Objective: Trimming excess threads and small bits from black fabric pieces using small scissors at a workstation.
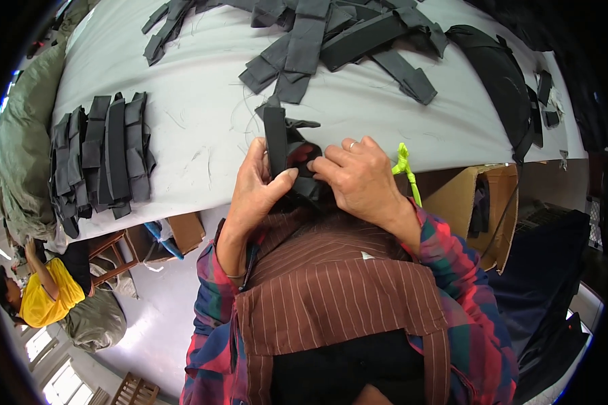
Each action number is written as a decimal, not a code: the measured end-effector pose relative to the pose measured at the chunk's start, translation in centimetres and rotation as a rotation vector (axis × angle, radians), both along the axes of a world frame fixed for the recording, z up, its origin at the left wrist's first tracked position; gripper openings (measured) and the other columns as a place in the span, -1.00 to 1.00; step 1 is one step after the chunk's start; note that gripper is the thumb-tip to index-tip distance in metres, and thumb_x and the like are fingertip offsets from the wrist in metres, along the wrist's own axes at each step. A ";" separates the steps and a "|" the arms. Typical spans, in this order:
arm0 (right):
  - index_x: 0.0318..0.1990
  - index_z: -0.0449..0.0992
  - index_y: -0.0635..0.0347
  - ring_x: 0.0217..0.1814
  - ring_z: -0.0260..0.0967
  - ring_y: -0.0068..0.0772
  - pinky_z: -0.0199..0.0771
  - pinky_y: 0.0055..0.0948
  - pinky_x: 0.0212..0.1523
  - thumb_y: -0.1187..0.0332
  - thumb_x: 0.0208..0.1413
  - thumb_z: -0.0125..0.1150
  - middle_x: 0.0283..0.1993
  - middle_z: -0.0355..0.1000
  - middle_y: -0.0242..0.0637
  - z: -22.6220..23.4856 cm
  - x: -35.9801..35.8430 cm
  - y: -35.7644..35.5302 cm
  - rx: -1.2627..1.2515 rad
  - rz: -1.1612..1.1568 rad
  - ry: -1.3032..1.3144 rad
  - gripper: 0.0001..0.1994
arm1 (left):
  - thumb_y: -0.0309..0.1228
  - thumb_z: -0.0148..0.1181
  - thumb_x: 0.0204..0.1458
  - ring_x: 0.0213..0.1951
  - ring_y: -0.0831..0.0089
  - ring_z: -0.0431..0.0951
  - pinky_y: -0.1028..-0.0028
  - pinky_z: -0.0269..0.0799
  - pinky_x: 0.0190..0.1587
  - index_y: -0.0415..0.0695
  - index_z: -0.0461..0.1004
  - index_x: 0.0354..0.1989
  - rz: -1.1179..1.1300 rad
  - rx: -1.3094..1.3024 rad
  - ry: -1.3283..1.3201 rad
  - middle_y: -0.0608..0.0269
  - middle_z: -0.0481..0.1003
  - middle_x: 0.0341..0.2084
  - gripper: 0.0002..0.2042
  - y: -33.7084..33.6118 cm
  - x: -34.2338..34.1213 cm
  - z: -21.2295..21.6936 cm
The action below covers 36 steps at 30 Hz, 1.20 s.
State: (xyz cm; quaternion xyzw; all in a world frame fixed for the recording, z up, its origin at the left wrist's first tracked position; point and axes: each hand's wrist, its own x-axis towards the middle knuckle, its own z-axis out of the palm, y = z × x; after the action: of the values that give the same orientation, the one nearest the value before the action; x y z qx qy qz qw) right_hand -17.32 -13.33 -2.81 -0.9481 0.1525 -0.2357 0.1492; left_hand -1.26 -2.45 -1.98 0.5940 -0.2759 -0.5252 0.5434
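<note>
Close to my body, at the near edge of the white-covered table [203, 101], I hold a dark grey sewn fabric piece [275, 138] with a stiff black strip along one side. My left hand [255, 189] grips its left side, the thumb pressed on the front. My right hand [363, 177] is closed, its fingertips pinching the piece's right side, where a reddish inside shows. The lower part of the piece is dark against my striped brown apron [338, 297], so its outline is hard to make out.
Similar grey strips lie in a row [101, 158] at left and in a loose pile [304, 44] at the far side. A black fabric item [496, 88] lies at right. A neon-yellow cord [403, 165] hangs over the edge beside a cardboard box [463, 206]. A person in yellow [51, 297] is at left.
</note>
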 end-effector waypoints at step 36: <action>-0.34 0.53 0.12 -0.53 0.37 -0.32 0.28 -0.45 -0.44 0.28 -0.23 0.46 -0.46 0.48 -0.38 3.9 4.2 3.7 0.590 0.154 -0.080 -0.72 | -0.38 0.19 0.07 -0.26 0.35 0.55 0.51 0.43 -0.21 -0.26 0.29 0.04 0.419 -0.211 0.054 0.02 0.53 -0.26 -0.60 6.2 5.1 2.3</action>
State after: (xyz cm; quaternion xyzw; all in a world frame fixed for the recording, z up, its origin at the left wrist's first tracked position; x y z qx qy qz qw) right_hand -13.11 -9.61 1.12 -0.8626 0.1359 -0.2062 0.4415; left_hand 3.82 3.71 0.34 0.5637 -0.1853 -0.3851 0.7068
